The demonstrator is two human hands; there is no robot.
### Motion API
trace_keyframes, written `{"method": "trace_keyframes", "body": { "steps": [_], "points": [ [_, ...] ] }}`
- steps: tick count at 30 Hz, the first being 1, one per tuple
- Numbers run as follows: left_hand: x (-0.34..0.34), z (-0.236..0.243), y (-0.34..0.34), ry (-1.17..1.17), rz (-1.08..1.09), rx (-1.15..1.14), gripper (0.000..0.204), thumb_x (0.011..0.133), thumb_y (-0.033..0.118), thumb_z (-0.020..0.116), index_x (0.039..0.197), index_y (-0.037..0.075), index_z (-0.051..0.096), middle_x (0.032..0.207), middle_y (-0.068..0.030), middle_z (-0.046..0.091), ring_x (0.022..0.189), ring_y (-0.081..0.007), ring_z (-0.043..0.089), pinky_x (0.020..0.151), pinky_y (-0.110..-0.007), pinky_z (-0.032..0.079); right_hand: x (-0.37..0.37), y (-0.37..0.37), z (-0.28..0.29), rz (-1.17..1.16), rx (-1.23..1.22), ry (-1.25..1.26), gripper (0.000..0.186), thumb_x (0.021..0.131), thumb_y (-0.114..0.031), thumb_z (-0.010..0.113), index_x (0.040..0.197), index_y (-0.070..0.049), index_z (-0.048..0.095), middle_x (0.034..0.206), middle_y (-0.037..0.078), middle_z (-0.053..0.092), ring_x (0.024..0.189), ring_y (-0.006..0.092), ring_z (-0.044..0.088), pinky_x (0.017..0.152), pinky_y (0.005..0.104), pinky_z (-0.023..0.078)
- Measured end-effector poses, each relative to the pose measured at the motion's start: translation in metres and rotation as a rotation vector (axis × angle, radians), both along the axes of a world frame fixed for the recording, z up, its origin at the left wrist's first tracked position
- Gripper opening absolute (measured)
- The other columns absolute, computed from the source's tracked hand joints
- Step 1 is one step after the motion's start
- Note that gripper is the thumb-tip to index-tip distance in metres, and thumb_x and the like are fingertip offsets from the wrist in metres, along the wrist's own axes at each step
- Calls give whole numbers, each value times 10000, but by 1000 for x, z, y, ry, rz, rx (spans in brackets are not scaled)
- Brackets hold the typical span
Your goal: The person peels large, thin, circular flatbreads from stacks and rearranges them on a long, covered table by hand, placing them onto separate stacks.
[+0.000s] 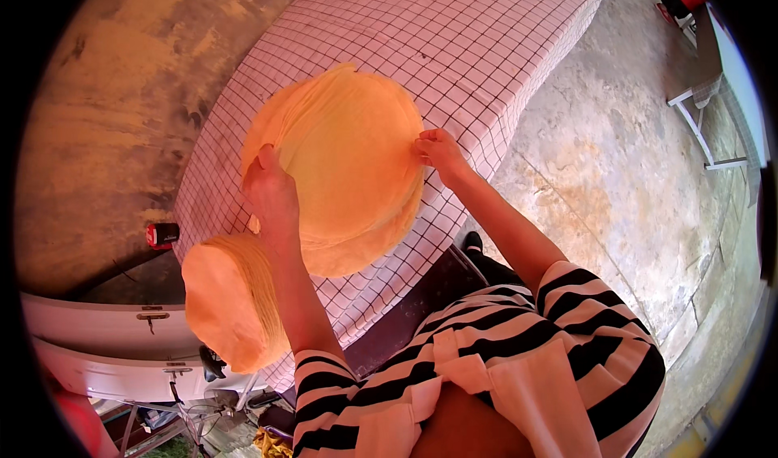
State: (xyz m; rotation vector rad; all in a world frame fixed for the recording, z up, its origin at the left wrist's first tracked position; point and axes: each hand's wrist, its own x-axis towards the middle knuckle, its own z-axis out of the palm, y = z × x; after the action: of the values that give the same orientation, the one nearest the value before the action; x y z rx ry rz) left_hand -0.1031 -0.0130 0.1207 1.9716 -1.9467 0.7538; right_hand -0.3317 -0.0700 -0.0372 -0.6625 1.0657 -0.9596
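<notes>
A broad pile of thin, round yellow sheets [356, 166] lies fanned and overlapping on a checked tablecloth [478, 33]. I cannot tell whether they are dough or some other material. At the pile's right edge, my right hand [440, 155] pinches the rim of the top sheet. My left hand [272, 191] is closed at the left edge, fingers on the sheets' rim; its palm side is hidden. Below my left forearm, a second stack of similar round sheets [227, 296] droops over the table's near left edge.
A small red and black object [162, 235] is beyond the table's left side. White panels with latches [105, 328] stand at lower left. Stained concrete floor [583, 183] lies to the right, with a white-legged table [705, 126] at the far right.
</notes>
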Motion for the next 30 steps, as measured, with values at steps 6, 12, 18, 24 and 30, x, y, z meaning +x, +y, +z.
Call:
{"method": "trace_keyframes", "body": {
  "steps": [6, 12, 18, 24, 30],
  "points": [
    [-44, -8, 25, -127, -147, -50, 206, 671, -29, 525, 870, 26, 517, 791, -88, 580, 718, -232, 555, 602, -339, 436, -5, -7, 14, 105, 100, -54, 189, 810, -104, 547, 952, 12, 505, 807, 73, 579, 702, 144, 571, 617, 268, 463],
    [-53, -129, 58, 68, -144, 203, 272, 665, -41, 521, 928, 26, 528, 825, -82, 584, 808, -249, 549, 648, -357, 426, 2, -6, 3, 205, 80, -27, 220, 832, -132, 552, 1005, -10, 491, 919, 82, 590, 779, 165, 615, 657, 287, 498],
    [-66, -136, 64, 75, -159, 46, 306, 704, 30, 562, 1001, 2, 499, 901, -114, 575, 884, -271, 535, 678, -371, 428, 6, -1, 30, 188, 152, -145, 269, 843, -124, 535, 1070, -19, 435, 979, 109, 576, 830, 193, 621, 664, 284, 502],
    [-71, -130, 44, 80, -105, 122, 246, 741, 40, 576, 960, -2, 473, 833, -120, 567, 800, -274, 553, 655, -380, 445, 14, -1, 32, 178, 95, -185, 277, 838, -110, 539, 1070, -4, 429, 977, 127, 574, 823, 195, 610, 671, 282, 496],
    [1, 12, -10, -28, -14, -67, 154, 719, -37, 538, 851, 33, 498, 672, -100, 557, 579, -274, 551, 490, -357, 445, -17, -7, 5, 114, 68, -140, 229, 839, -113, 539, 995, 41, 473, 940, 136, 581, 823, 199, 596, 712, 296, 492]
  ]
}}
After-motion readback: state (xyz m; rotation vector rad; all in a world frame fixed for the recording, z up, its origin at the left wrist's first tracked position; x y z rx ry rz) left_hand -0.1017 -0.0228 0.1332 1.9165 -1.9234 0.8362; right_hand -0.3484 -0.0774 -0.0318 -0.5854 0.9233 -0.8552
